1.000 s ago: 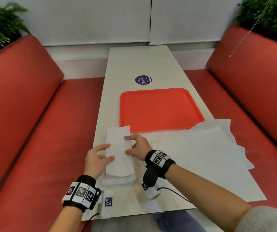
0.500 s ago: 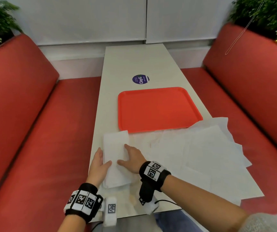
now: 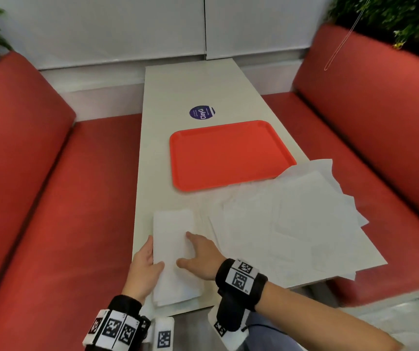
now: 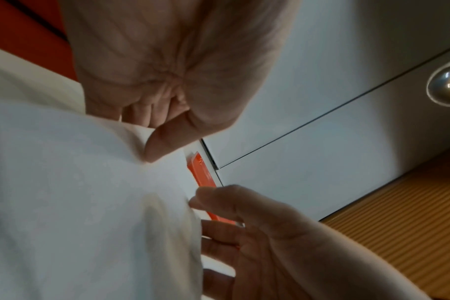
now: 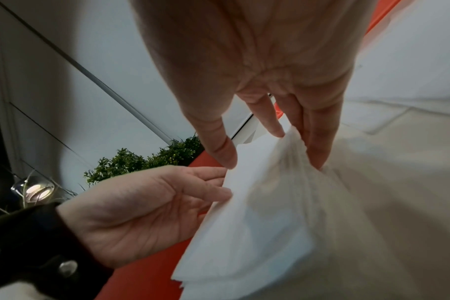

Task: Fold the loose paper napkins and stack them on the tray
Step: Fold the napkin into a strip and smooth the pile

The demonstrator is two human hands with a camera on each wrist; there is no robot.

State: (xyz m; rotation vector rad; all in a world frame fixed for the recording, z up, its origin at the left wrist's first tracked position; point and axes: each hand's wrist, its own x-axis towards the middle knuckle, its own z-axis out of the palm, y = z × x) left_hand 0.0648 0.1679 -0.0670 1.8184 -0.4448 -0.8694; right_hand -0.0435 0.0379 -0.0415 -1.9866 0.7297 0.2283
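A long folded white napkin (image 3: 173, 239) lies at the near left of the table, its near end at the table's edge. My left hand (image 3: 145, 262) is at the napkin's left edge, thumb (image 4: 164, 142) on top and fingers curled at the edge. My right hand (image 3: 200, 254) rests on the napkin's right side with spread, straight fingers (image 5: 319, 142); the paper (image 5: 257, 213) bulges up between them. The orange tray (image 3: 228, 153) sits bare beyond the napkin. Several loose flat napkins (image 3: 291, 219) overlap to the right.
The narrow white table (image 3: 193, 87) runs away from me between two red benches (image 3: 51, 198). A round purple sticker (image 3: 202, 113) lies beyond the tray. Some loose napkins overhang the table's right edge. Plants stand behind both bench backs.
Both hands have slid toward me along the folded napkin. My left hand has turned from lying on top to gripping the left edge.
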